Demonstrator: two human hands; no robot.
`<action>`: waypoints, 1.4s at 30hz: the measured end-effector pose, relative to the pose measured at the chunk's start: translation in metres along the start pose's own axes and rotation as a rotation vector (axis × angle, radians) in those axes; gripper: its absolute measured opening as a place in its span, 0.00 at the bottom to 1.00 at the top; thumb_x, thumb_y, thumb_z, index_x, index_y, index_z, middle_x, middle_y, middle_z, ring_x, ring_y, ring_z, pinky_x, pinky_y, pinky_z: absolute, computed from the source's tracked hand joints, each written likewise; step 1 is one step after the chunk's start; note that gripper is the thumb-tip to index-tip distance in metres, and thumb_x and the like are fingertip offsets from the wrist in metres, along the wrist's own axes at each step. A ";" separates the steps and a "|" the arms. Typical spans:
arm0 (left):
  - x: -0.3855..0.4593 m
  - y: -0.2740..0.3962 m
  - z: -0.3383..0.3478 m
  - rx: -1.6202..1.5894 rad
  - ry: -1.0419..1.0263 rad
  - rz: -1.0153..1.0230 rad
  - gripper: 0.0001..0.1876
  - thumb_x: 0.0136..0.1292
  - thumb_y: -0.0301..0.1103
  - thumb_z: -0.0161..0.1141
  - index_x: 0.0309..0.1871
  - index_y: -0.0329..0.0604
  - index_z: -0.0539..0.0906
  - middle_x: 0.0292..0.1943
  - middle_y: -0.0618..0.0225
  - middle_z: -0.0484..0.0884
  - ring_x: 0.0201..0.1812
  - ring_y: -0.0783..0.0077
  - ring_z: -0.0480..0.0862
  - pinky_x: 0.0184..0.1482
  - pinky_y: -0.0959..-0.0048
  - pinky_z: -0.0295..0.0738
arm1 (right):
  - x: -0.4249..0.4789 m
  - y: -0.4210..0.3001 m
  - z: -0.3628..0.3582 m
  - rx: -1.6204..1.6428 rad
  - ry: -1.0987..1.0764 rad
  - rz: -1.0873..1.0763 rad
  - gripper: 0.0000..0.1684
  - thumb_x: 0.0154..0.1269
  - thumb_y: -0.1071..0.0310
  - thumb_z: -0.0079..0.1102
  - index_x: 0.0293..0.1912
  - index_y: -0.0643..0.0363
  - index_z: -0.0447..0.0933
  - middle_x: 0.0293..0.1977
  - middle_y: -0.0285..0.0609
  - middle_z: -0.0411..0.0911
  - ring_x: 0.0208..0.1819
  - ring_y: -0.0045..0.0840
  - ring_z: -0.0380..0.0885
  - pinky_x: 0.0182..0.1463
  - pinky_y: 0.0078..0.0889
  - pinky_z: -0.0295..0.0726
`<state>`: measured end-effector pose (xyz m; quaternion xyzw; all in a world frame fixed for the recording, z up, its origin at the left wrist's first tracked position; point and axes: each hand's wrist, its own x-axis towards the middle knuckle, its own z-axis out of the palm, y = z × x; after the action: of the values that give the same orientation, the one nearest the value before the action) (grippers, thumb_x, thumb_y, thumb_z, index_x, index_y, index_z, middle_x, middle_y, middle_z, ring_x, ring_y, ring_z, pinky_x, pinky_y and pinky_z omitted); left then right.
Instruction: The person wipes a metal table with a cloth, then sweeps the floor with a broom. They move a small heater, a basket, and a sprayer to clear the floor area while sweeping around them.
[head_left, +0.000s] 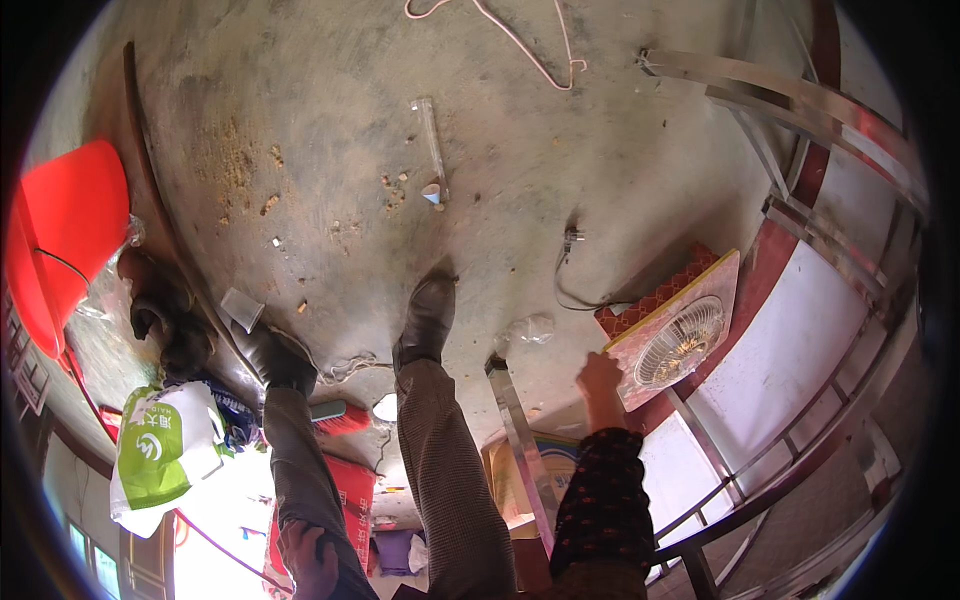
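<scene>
My right hand (600, 377) is closed on the near edge of a square electric heater (686, 341). The heater stands tilted on the floor, with a marbled pink face, a round wire grille and a red patterned side behind. A dark power cord (562, 289) comes from beneath it, and its plug (574, 235) lies on the concrete. At the lower left, my left hand (306, 559) rests on my left trouser leg (292, 465), fingers curled by a dark patch; whether it holds anything is unclear.
Metal tube frames (787, 97) line the right side, and a metal bar (525, 442) stands beside my right leg. A wooden pole (161, 202), a red plastic chair (71, 240) and a white-green bag (161, 450) are at left. A pink hanger (525, 49) and litter lie on the floor.
</scene>
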<state>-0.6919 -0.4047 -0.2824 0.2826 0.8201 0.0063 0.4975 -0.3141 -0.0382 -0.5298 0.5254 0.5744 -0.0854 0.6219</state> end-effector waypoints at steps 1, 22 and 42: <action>0.000 0.001 0.000 0.001 -0.021 -0.022 0.17 0.41 0.26 0.61 0.40 0.40 0.77 0.46 0.52 0.72 0.49 0.45 0.71 0.53 0.51 0.63 | 0.002 -0.013 0.007 0.071 0.091 -0.111 0.18 0.54 0.62 0.60 0.46 0.50 0.74 0.47 0.43 0.73 0.52 0.41 0.72 0.48 0.44 0.78; -0.017 -0.019 0.011 0.174 0.116 0.135 0.13 0.56 0.33 0.62 0.46 0.44 0.81 0.49 0.52 0.76 0.53 0.50 0.74 0.57 0.57 0.68 | 0.024 0.007 0.081 -0.578 0.370 -0.246 0.18 0.56 0.61 0.53 0.43 0.59 0.81 0.48 0.52 0.76 0.56 0.42 0.68 0.47 0.61 0.65; -0.013 -0.021 0.011 0.218 -0.010 0.080 0.14 0.56 0.33 0.61 0.46 0.43 0.81 0.51 0.54 0.77 0.53 0.50 0.74 0.56 0.57 0.68 | 0.094 -0.087 -0.002 0.931 0.186 -0.168 0.37 0.54 0.58 0.61 0.62 0.52 0.60 0.41 0.47 0.80 0.46 0.42 0.78 0.49 0.45 0.75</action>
<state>-0.6878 -0.4312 -0.2837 0.3675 0.8016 -0.0644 0.4671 -0.3462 -0.0274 -0.6529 0.7050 0.5688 -0.3361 0.2577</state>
